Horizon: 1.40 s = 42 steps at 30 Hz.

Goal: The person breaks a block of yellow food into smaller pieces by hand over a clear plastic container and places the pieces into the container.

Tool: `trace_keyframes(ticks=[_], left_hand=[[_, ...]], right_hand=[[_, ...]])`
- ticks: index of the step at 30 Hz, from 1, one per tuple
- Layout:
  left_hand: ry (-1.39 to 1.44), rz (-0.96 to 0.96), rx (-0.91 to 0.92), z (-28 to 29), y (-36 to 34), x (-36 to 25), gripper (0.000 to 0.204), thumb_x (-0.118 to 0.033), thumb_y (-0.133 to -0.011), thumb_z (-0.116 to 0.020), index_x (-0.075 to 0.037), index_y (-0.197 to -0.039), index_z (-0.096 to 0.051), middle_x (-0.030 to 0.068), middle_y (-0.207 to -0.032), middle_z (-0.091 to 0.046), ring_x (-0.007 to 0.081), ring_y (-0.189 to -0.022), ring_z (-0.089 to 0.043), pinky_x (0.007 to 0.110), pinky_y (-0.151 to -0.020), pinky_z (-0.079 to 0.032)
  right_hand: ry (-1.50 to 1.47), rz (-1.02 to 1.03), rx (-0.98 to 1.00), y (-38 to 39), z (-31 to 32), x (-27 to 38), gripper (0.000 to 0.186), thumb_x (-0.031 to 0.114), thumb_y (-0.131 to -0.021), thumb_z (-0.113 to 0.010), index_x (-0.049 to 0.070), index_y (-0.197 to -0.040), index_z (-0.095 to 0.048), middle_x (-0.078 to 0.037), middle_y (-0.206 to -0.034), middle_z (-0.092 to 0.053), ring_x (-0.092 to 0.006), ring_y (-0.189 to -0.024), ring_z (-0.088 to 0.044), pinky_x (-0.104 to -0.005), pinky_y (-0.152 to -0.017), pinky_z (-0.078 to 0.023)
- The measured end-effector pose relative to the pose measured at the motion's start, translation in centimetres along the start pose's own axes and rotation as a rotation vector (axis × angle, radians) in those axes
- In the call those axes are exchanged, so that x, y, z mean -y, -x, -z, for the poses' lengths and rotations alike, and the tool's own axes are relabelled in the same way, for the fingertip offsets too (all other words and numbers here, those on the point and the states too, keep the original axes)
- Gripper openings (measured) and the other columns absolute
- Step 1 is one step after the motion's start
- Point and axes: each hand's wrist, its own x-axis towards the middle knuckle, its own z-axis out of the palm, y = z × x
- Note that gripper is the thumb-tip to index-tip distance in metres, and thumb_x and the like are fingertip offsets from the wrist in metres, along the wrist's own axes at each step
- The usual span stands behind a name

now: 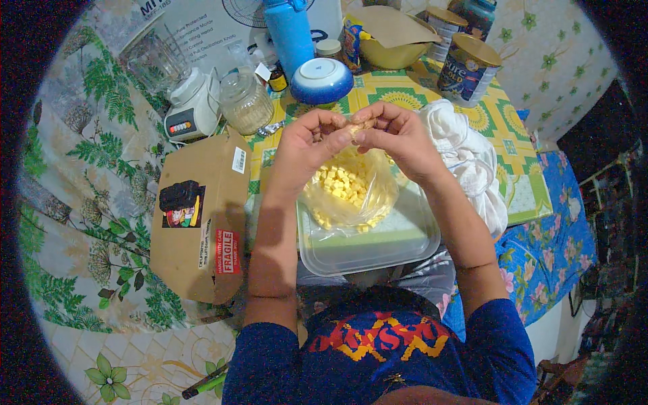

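Observation:
My left hand (314, 144) and my right hand (391, 140) meet above the bag, fingertips pinched together on a small pale piece (356, 132) that is too small to make out clearly. Beneath them a clear plastic bag (374, 199) holds many yellow cubes (337, 181), partly hidden by my hands. The bag sits on a translucent plastic tray (364, 260), whose left and right sides pass under my forearms. A bunched white cloth (472, 175) lies just right of my right hand.
Left lies a cardboard box (179, 256) with a black object (177, 196) on it. Behind are a blender (185, 115), glass jar (246, 108), blue bottle (289, 34), blue-rimmed dish (322, 81), yellow bowl (398, 54) and several tins (466, 67) on the patterned tablecloth (513, 148).

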Motion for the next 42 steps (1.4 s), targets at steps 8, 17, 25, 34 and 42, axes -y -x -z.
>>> trace_keyframes(ticks=[8,17,25,34,42], left_hand=[[0.065,0.009,-0.019,0.4,-0.07,0.23,0.018,-0.013,-0.084,-0.062,-0.001,-0.096,-0.062,0.0018,-0.077,-0.062,0.0051,-0.067,-0.054,0.019,-0.061,-0.042],[0.016,-0.034,-0.016,0.51,-0.08,0.24,0.016,-0.004,-0.08,-0.056,0.001,-0.093,-0.064,0.0019,-0.075,-0.059,0.0064,-0.063,-0.051,0.021,-0.059,-0.043],[0.008,-0.031,-0.028,0.2,-0.1,-0.27,0.016,-0.013,-0.085,-0.058,0.001,-0.084,-0.066,0.003,-0.082,-0.058,0.0075,-0.063,-0.05,0.021,-0.058,-0.041],[0.012,-0.005,-0.025,0.08,-0.07,-0.16,0.017,-0.021,-0.086,-0.063,-0.004,-0.083,-0.064,-0.0044,-0.069,-0.054,0.0036,-0.063,-0.047,0.019,-0.058,-0.037],[-0.07,0.019,0.007,0.15,-0.03,-0.01,0.02,-0.023,-0.083,-0.067,-0.003,-0.081,-0.062,-0.0048,-0.07,-0.054,0.0024,-0.063,-0.043,0.019,-0.057,-0.034]], right_hand=[[0.046,0.031,-0.04,-0.03,0.14,-0.02,0.021,0.01,-0.08,-0.067,0.003,-0.099,-0.06,-0.005,-0.093,-0.065,-0.0108,-0.077,-0.06,-0.025,-0.065,-0.049],[0.035,0.089,-0.104,-0.21,0.64,-0.15,0.018,0.007,-0.082,-0.062,0.002,-0.099,-0.061,-0.006,-0.095,-0.064,-0.0114,-0.082,-0.059,-0.0257,-0.07,-0.047],[0.028,0.059,-0.119,-0.08,0.54,0.02,0.017,0.005,-0.082,-0.063,0.001,-0.098,-0.061,-0.005,-0.093,-0.063,-0.0125,-0.082,-0.059,-0.0265,-0.072,-0.047],[0.074,0.069,-0.085,-0.06,0.13,0.05,0.019,0.005,-0.078,-0.068,0.002,-0.096,-0.06,-0.005,-0.091,-0.063,-0.011,-0.079,-0.059,-0.0253,-0.069,-0.049],[0.079,0.0,-0.015,0.08,0.12,0.05,0.022,0.006,-0.078,-0.068,0.001,-0.098,-0.06,-0.005,-0.089,-0.064,-0.011,-0.079,-0.06,-0.0248,-0.069,-0.049]])
